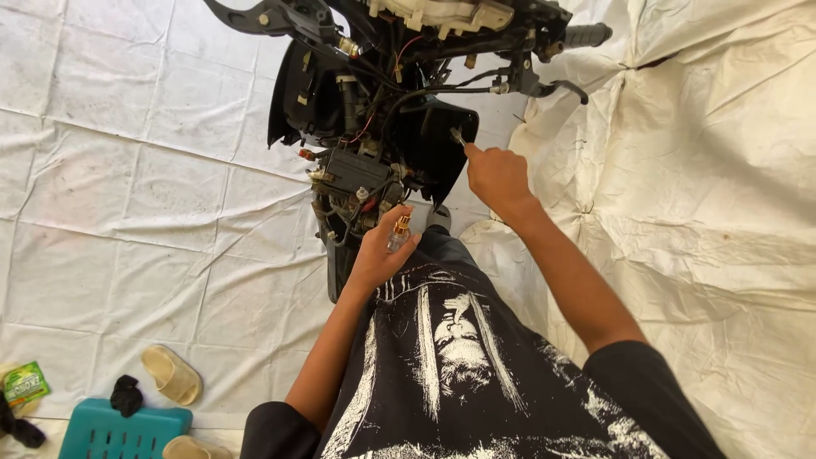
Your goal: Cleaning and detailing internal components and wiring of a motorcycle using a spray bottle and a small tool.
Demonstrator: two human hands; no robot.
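White sheeting (127,195), creased, covers the ground under a stripped black scooter (382,110) — its long axis runs up the frame, handlebars at the top, exposed wiring facing me. A teal plastic crate (119,432) sits lower left with tan sandals (170,374) beside it; a small green rectangular packet (25,384) lies at the left edge. My right hand (497,178) pinches a thin metal tool (458,136), tip pointing up-left at the black panel. My left hand (378,251) grips a small bulb (399,231) — brass end up — just below the wiring.
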